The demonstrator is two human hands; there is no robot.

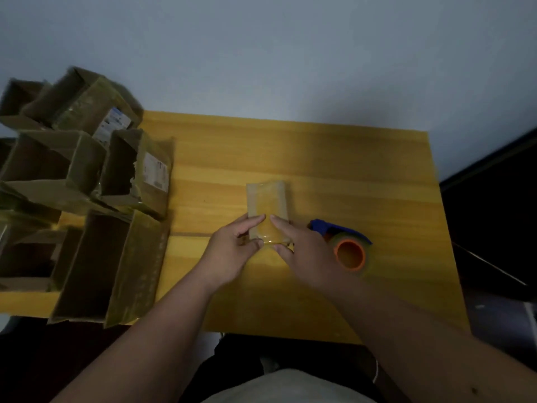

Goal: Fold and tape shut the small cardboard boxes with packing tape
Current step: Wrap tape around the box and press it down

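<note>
A yellow wooden table (363,175) stands against a plain pale blue-grey wall (261,53), in dim light, with dark floor or furniture off its right edge. Near the table's middle sits a small cardboard box (266,203), closed and glossy with clear tape over its top. The left hand (232,251) grips the box's near left corner, index finger laid along the top and thumb curled under the near edge. The right hand (302,251) meets it from the other side, index finger on the top almost touching the left one, thumb tucked against the near edge, so both hands pinch the box's near end. Just right of the box, partly behind the right hand, lies a tape dispenser (340,228) with a blue handle and an orange-cored tape roll (350,254). Left of the box, well apart, a pile of open boxes (87,181) crowds the table's left edge, several with white labels.
</note>
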